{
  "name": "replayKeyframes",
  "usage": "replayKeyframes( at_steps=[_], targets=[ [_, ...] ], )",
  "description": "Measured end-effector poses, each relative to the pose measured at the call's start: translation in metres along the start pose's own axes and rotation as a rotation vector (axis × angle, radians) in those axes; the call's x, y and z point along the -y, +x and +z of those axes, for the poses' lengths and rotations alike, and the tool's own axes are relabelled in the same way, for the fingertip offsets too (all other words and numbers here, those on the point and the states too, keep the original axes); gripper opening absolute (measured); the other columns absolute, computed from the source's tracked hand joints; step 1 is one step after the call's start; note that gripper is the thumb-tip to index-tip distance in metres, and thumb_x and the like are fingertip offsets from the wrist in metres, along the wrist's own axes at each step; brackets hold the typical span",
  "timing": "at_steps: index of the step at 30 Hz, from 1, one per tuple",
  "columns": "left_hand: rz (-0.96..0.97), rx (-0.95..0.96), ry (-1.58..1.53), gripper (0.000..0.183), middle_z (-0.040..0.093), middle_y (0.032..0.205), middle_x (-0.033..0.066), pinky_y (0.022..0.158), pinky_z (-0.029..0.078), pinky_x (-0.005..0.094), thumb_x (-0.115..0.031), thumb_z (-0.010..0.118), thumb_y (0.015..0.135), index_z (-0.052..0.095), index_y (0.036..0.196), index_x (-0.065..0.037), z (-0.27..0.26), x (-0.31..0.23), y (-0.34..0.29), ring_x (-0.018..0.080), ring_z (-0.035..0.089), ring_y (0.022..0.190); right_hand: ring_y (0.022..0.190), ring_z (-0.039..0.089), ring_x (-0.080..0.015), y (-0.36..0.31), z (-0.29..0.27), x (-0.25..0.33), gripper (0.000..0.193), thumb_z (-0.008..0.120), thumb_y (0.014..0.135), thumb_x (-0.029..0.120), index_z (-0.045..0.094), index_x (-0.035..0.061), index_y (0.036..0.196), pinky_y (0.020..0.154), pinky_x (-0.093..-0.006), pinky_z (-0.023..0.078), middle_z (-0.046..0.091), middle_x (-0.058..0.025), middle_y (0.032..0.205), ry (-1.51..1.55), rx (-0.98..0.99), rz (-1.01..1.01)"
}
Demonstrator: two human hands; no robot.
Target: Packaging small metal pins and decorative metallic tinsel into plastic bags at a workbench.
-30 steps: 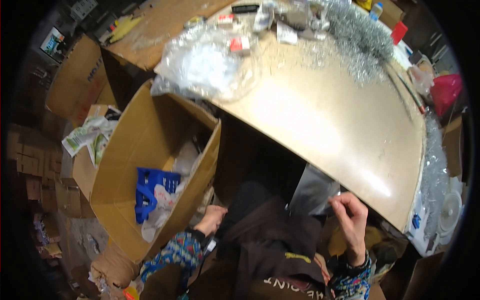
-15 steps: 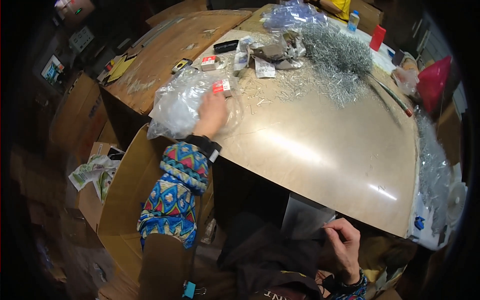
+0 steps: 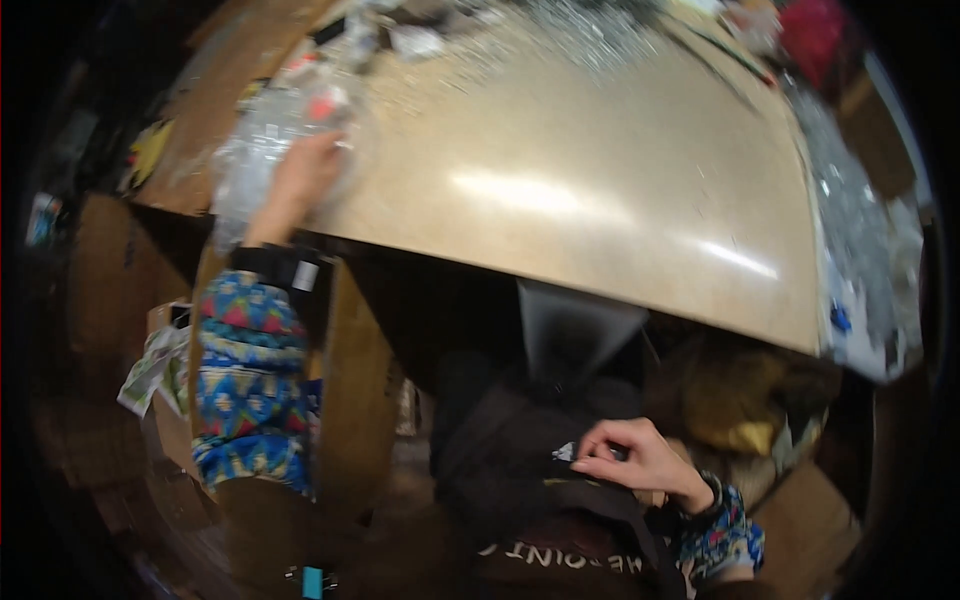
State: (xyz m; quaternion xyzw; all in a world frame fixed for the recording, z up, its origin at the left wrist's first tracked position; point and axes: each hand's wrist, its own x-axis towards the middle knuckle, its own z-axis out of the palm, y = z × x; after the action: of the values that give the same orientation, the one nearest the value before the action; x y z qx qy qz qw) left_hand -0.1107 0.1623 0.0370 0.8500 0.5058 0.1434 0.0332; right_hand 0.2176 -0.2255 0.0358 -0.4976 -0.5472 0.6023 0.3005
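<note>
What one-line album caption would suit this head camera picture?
Left hand reaches into a clear plastic bag on the tan table; right hand pinches a grey sheet at the lap.

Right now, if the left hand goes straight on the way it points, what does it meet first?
The left hand is already on the clear plastic bag at the table edge. Going straight on, it would probably push further into that bag; the blur leaves depth unclear.

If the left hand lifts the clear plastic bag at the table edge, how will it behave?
The clear plastic bag looks thin and crumpled, so it would probably sag and crinkle under the left hand. It seems light. Small pieces show inside, so they may shift; it overhangs the table edge.
</note>
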Motion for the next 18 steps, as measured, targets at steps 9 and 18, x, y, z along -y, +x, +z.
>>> replayKeyframes(
  at_steps=[9, 18],
  targets=[
    [-0.236, -0.185, -0.729, 0.015, 0.061, 0.076, 0.001, 0.041, 0.032, 0.0153, -0.015, 0.055, 0.095, 0.062, 0.098, -0.003, -0.01, -0.128, -0.119, 0.0034, 0.054, 0.061, 0.058, 0.044, -0.0035, -0.053, -0.006, -0.071, 0.014, 0.051, 0.076, -0.006, 0.058, 0.0032, 0.083, 0.05, -0.022, 0.039, 0.045, 0.0023, 0.076, 0.402, -0.406, 0.314],
    [0.331, 0.7, 0.115, 0.028, 0.06, 0.108, 0.0206, 0.107, 0.029, 0.0496, -0.013, 0.053, 0.081, 0.063, 0.105, -0.003, 0.202, -0.217, -0.207, 0.0329, 0.051, 0.114, 0.107, 0.061, -0.0277, -0.004, 0.033, -0.163, 0.046, 0.039, 0.079, -0.005, 0.053, -0.0021, 0.124, 0.09, -0.034, 0.048, 0.056, -0.0237, 0.122, -0.05, -0.41, 0.398]
  ],
)
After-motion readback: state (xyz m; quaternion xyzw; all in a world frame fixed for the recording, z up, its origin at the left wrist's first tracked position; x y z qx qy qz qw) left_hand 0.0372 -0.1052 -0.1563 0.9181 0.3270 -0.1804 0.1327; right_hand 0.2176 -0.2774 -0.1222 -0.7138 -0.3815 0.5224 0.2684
